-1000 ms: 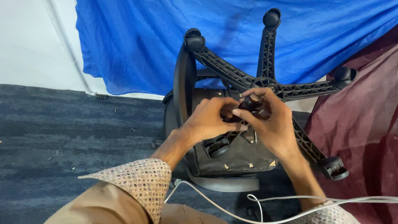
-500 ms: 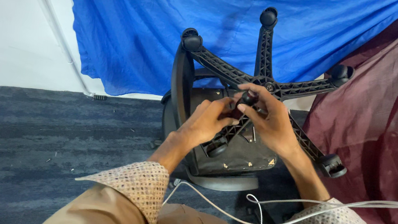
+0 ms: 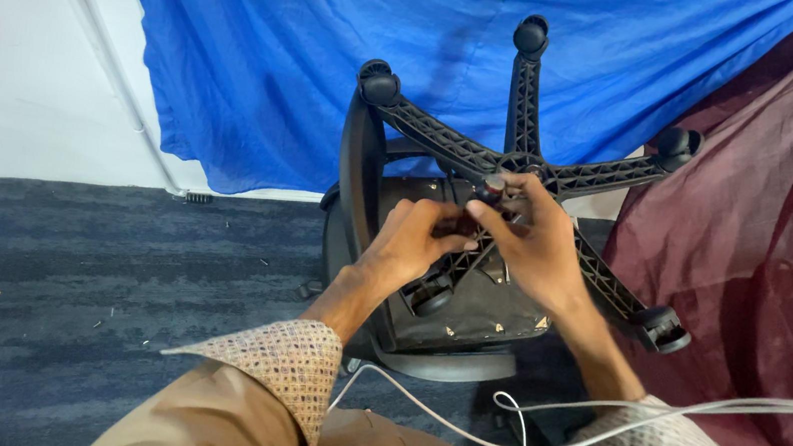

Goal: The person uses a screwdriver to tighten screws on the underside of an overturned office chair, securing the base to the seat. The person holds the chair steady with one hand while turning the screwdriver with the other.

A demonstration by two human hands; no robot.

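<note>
An upturned black office chair lies on the carpet with its five-armed star base (image 3: 437,135) facing me. Casters sit at the arm tips, such as the top one (image 3: 530,36). My right hand (image 3: 530,244) pinches a small dark round part (image 3: 492,188) just in front of the base's hub. My left hand (image 3: 414,240) is curled beside it, fingertips touching the same part over a lower arm of the base. The rest of the part is hidden by my fingers.
A blue cloth (image 3: 338,44) hangs behind the chair and a maroon cloth (image 3: 776,250) drapes at the right. Grey-blue carpet (image 3: 86,286) spreads to the left. A white cable (image 3: 594,419) loops across my lap. A white wall (image 3: 14,55) is at the left.
Both hands have shifted slightly up toward the hub with the dark part. Less of the part shows between the fingers now than a second ago.
</note>
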